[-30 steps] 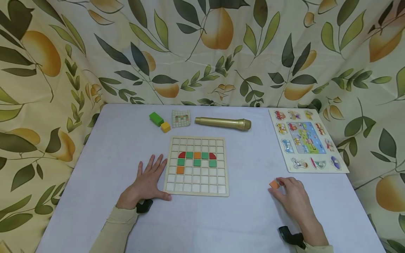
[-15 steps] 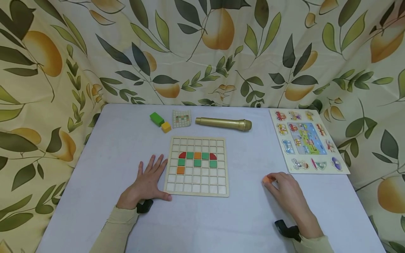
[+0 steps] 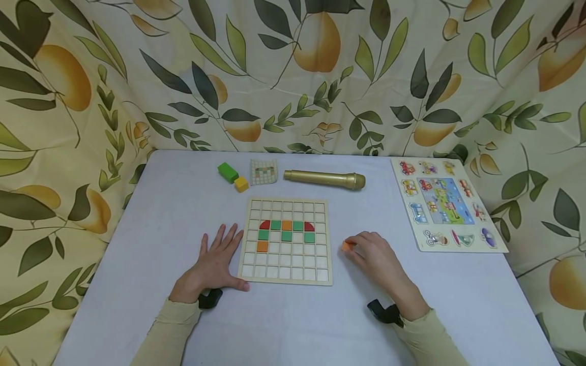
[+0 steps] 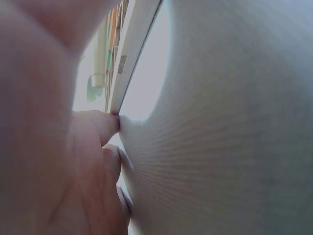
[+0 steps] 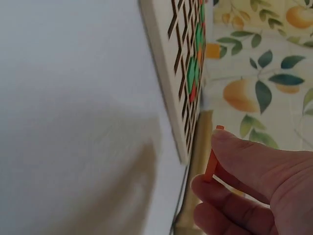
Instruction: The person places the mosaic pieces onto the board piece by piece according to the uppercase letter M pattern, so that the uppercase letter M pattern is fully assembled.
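A square wooden grid board lies on the table, with red, green and orange tiles in its upper and left cells. My left hand rests spread on the table at the board's left side, its thumb at the lower left corner; in the left wrist view the fingers meet the board's edge. Just right of the board, my right hand pinches an orange tile between thumb and fingertips. The right wrist view shows this thin tile edge-on, held above the table and apart from the board.
Behind the board lie a green block, a yellow block, a small printed pattern card and a gold microphone. A picture puzzle board lies at the back right. Fruit-patterned cloth hangs behind the table.
My right hand has carried the orange tile leftward and slightly away from me, from near the puzzle board to beside the grid board. The left hand has stayed put.
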`<state>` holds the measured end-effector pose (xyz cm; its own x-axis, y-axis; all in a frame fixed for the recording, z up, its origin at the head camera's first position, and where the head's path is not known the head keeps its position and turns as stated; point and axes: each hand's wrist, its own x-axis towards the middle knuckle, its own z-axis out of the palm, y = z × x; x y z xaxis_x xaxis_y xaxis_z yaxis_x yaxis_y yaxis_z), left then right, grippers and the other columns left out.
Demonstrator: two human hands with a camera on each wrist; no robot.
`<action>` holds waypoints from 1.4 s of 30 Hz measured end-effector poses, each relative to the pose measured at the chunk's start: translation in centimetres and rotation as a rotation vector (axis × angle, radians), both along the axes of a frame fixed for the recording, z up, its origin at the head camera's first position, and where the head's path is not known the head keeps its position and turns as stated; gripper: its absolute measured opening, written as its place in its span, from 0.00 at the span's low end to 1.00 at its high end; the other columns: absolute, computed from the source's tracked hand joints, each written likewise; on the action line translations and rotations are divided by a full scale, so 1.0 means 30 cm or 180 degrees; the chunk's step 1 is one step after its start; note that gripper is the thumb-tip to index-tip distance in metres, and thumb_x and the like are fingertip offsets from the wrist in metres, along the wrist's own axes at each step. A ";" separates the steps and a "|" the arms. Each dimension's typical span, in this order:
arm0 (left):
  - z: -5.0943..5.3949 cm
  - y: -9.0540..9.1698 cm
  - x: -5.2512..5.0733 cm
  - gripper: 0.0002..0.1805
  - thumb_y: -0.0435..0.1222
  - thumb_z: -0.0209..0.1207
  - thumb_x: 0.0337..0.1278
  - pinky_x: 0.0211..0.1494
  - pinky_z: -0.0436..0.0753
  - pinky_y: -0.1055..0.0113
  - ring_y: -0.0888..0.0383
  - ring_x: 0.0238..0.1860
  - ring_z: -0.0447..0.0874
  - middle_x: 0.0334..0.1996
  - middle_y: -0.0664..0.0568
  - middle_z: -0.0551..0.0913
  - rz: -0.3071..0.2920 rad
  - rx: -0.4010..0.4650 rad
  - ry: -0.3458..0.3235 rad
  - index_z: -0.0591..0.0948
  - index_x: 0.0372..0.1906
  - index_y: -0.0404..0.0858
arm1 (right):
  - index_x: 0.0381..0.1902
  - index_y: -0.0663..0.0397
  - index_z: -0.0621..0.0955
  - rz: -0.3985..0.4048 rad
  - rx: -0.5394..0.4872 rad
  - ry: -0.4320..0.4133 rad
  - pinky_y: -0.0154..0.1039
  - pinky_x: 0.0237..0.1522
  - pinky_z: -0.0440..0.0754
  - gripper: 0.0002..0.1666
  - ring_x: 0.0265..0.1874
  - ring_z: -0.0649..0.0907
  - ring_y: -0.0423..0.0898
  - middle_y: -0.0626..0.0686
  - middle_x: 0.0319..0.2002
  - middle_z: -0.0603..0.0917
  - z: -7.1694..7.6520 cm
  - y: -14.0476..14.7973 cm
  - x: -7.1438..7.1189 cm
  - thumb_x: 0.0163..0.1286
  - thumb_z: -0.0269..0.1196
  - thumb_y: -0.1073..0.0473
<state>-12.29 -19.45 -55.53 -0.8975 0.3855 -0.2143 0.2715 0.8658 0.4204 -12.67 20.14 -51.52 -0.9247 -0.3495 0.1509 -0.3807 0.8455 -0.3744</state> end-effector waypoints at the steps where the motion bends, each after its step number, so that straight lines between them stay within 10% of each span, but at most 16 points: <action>1: -0.003 0.000 -0.001 0.76 0.71 0.71 0.20 0.66 0.30 0.33 0.41 0.75 0.28 0.78 0.43 0.42 0.0000 -0.0004 0.0002 0.51 0.78 0.38 | 0.41 0.60 0.86 0.0045 0.0003 0.0008 0.45 0.40 0.78 0.14 0.37 0.79 0.50 0.52 0.36 0.84 0.002 -0.016 -0.005 0.58 0.74 0.61; 23: -0.003 0.006 -0.001 0.76 0.71 0.71 0.19 0.65 0.29 0.32 0.41 0.75 0.27 0.78 0.44 0.41 0.0016 -0.0024 -0.0053 0.51 0.78 0.39 | 0.38 0.59 0.86 0.0727 0.0080 -0.0220 0.40 0.40 0.76 0.11 0.35 0.75 0.47 0.50 0.35 0.81 -0.011 -0.232 -0.057 0.59 0.73 0.61; 42: -0.012 -0.001 -0.001 0.77 0.72 0.71 0.18 0.65 0.29 0.32 0.41 0.75 0.28 0.78 0.43 0.42 0.0015 -0.0042 0.0000 0.51 0.78 0.39 | 0.35 0.60 0.86 0.0780 0.0023 -0.0022 0.40 0.38 0.77 0.11 0.34 0.77 0.48 0.51 0.34 0.82 -0.032 -0.253 -0.068 0.54 0.75 0.64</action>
<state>-12.31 -19.48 -55.91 -0.8993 0.3784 -0.2192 0.2675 0.8725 0.4089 -14.72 12.56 -52.49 -0.8132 -0.5646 0.1415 -0.5722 0.7309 -0.3721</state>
